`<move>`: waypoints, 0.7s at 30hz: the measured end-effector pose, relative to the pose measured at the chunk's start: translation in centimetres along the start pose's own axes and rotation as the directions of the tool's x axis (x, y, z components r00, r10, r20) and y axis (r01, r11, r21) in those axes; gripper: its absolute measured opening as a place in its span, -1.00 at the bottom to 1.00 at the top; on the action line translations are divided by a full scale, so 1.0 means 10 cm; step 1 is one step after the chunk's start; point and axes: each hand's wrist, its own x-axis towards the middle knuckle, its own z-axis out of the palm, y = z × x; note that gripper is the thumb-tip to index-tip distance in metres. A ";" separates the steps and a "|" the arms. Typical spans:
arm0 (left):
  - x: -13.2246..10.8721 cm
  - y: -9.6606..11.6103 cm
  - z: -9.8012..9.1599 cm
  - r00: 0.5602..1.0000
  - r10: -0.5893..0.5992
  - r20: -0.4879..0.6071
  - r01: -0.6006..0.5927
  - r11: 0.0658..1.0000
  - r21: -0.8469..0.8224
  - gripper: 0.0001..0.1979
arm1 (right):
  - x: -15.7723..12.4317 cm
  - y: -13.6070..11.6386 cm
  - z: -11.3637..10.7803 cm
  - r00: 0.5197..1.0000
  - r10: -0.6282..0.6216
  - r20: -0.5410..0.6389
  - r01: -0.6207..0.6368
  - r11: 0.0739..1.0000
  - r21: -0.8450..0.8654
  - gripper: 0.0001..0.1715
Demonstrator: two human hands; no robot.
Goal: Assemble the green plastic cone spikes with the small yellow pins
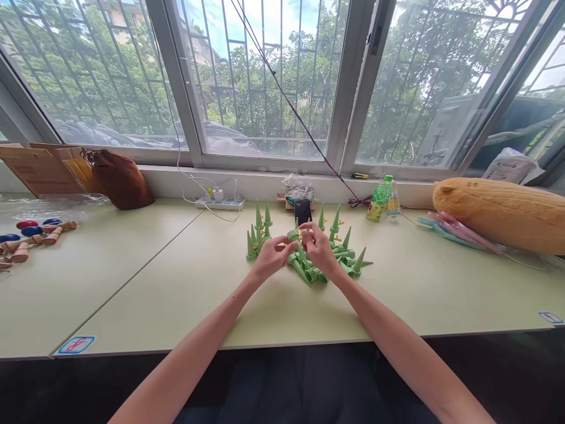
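Note:
Over the middle of the table, my left hand (272,257) grips a green plastic watering spike (293,235), thumb and fingers closed around its upper end. Close on its other side, my right hand (318,247) is curled, fingertips pinched against the same spike where a bit of yellow shows. Its contact point is partly hidden by the fingers. Beneath and beyond both hands lie several loose green spikes (345,254) in a pile. Several others stand upright on their caps behind, such as a spike (267,215) at left and a spike (334,222) with a yellow valve at right.
At the back are a power strip (220,203), a black box (302,211) with clear plastic, and a green bottle (379,199). An orange plush cushion (503,212) lies right. A brown bag (121,179) and wooden kendama toys (33,235) are left.

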 end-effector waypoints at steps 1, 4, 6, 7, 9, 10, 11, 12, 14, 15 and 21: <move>0.00 0.02 0.01 1.000 0.009 -0.019 -0.009 1.000 0.019 -0.62 | 0.00 0.01 0.00 1.000 0.008 0.006 -0.008 1.000 0.013 -0.69; -0.01 0.06 0.02 0.996 0.044 -0.072 -0.039 0.996 0.077 -0.67 | 0.01 0.02 -0.01 0.999 0.028 0.021 -0.028 0.999 0.042 -0.67; -0.01 0.07 0.03 0.990 0.095 -0.100 -0.084 0.991 0.109 -0.68 | 0.02 0.02 -0.01 0.999 0.035 0.029 -0.037 0.998 0.059 -0.67; -0.01 0.07 0.03 0.986 0.123 -0.110 -0.109 0.986 0.122 -0.68 | 0.02 0.02 -0.01 0.999 0.039 0.033 -0.041 0.997 0.068 -0.67; -0.02 0.06 0.03 0.978 0.170 -0.119 -0.152 0.977 0.151 -0.67 | 0.02 0.02 -0.01 0.998 0.047 0.043 -0.051 0.995 0.082 -0.67; -0.02 0.05 0.03 0.975 0.187 -0.121 -0.166 0.972 0.165 -0.66 | 0.02 0.02 -0.01 0.997 0.052 0.049 -0.056 0.995 0.085 -0.67; -0.02 0.05 0.03 0.972 0.199 -0.122 -0.176 0.968 0.177 -0.65 | 0.02 0.02 -0.01 0.997 0.056 0.054 -0.061 0.994 0.087 -0.67; -0.02 0.04 0.03 0.970 0.210 -0.124 -0.185 0.965 0.188 -0.65 | 0.02 0.02 -0.01 0.997 0.059 0.058 -0.063 0.994 0.088 -0.67; -0.02 0.04 0.03 0.965 0.228 -0.129 -0.199 0.958 0.205 -0.66 | 0.02 0.02 0.00 0.997 0.057 0.055 -0.062 0.994 0.091 -0.67; -0.01 0.04 0.03 0.964 0.231 -0.131 -0.201 0.957 0.209 -0.67 | 0.02 0.01 0.00 0.997 0.052 0.048 -0.056 0.994 0.092 -0.67; 0.01 0.05 0.05 0.977 0.155 -0.144 -0.128 0.976 0.178 -0.60 | -0.01 0.00 0.03 0.998 0.001 -0.066 0.001 0.999 0.035 -0.68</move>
